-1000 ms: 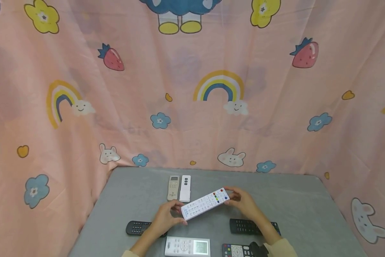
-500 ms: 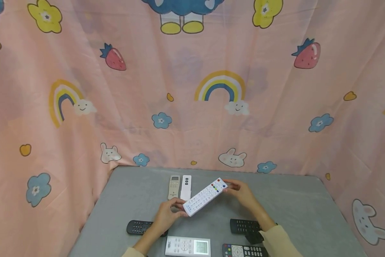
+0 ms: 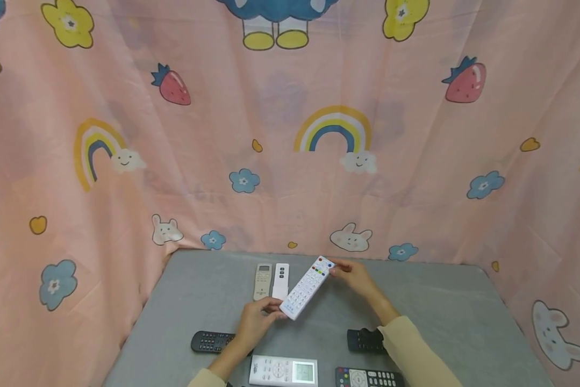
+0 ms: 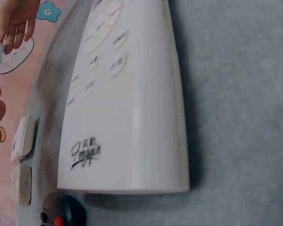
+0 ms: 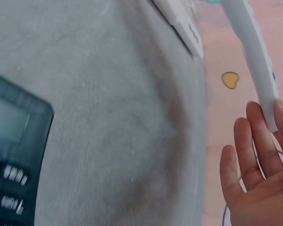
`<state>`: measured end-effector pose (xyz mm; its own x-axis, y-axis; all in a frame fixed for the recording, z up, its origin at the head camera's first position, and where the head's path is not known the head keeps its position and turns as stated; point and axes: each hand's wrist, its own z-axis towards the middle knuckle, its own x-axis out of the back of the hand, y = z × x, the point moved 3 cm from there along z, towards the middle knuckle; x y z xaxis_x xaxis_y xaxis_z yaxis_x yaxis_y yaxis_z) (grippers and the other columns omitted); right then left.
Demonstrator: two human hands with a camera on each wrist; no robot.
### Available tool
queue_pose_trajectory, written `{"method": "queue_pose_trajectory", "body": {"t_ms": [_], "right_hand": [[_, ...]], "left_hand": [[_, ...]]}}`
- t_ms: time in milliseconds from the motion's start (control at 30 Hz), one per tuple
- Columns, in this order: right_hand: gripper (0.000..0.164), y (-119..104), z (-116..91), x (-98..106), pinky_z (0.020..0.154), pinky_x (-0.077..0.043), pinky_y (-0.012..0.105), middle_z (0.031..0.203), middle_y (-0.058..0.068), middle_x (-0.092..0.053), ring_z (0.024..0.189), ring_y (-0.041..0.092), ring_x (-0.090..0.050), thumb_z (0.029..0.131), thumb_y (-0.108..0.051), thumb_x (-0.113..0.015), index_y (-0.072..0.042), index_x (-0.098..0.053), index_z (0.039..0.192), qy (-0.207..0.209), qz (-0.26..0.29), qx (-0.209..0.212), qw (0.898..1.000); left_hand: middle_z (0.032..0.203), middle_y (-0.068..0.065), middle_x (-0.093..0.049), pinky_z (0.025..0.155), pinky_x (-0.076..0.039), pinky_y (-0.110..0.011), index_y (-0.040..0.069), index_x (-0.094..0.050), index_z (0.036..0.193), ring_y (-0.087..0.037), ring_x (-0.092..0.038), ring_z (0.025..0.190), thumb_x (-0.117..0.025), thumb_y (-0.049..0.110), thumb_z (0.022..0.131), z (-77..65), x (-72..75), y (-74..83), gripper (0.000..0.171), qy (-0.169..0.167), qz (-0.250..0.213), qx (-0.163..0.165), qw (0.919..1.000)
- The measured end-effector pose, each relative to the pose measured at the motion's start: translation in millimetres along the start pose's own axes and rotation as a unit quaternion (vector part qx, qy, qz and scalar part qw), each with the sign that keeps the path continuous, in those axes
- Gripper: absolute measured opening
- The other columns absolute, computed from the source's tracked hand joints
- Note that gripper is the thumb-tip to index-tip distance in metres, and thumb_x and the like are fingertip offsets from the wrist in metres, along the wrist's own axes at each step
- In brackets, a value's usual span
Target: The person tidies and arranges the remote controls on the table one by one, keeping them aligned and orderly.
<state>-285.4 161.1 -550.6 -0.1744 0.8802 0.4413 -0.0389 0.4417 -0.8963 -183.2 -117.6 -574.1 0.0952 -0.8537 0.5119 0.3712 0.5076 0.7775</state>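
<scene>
As hands (image 3: 255, 324) (image 3: 358, 277) grip it, the white remote (image 3: 306, 288) slants away rightward.

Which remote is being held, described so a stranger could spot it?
Find the grey table before the pink cartoon-printed curtain. Above it, the left hand and right hand hold a long white rectangular remote by opposite ends. Unlike the slim white remote and the white remote with a screen, it has red and blue buttons.
</scene>
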Motion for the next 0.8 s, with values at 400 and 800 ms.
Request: {"method": "queue_pose_trajectory", "body": {"t_ms": [400, 800], "right_hand": [[0.037, -10.1, 32.0, -17.9, 0.085, -0.053, 0.033, 0.114, 0.019, -0.072, 0.101, 0.023, -0.068, 0.097, -0.011, -0.061, -0.002, -0.059, 0.133, 0.006, 0.004, 0.011, 1.000], [0.037, -13.8, 45.7, -33.9, 0.096, -0.053, 0.048, 0.131, 0.021, -0.062, 0.119, 0.036, -0.060, 0.102, -0.013, -0.052, -0.005, -0.054, 0.138, -0.013, -0.054, -0.010, 0.998]], "left_hand": [[0.080, 0.004, -0.077, 0.065, -0.054, -0.013, 0.013, -0.076, 0.093, 0.001, -0.066, 0.070, -0.084, 0.025, 0.069, 6.0, -10.4, 1.7, 0.027, 0.033, 0.059, -0.036, 0.9971], [0.076, 0.007, -0.074, 0.061, -0.049, -0.012, 0.015, -0.077, 0.104, 0.004, -0.060, 0.065, -0.086, 0.028, 0.066, 9.5, -20.7, 4.0, 0.041, 0.047, 0.143, -0.053, 0.9872]]}}
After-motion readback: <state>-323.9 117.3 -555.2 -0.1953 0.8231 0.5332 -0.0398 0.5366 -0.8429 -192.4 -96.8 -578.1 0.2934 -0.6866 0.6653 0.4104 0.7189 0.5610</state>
